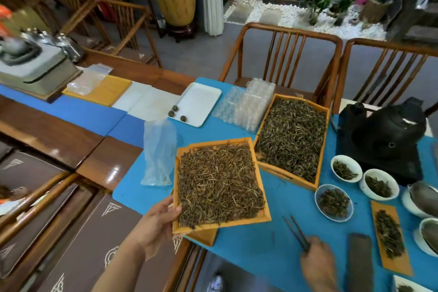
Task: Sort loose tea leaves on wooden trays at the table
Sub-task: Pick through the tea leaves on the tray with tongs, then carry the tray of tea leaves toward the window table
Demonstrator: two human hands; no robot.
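A square wooden tray point(260, 217) heaped with brown-gold loose tea leaves point(219, 181) is tilted up at the table's near edge. My left hand point(156, 223) grips its near-left corner, thumb over the rim. A second wooden tray point(288, 176) full of darker tea leaves point(294, 137) lies flat on the blue cloth point(256, 251) just beyond. My right hand point(318, 262) holds dark tweezers point(296, 232) that point up and left over the cloth, right of the lifted tray.
Three white bowls of leaves point(347, 168) point(379, 184) point(334, 202) and a narrow wooden scoop with leaves point(390, 234) sit at right by a black kettle point(388, 135). A clear bag point(158, 152), a white tray with tea balls point(196, 103) and plastic moulds point(251, 104) lie behind. Chairs point(282, 54) line the far side.
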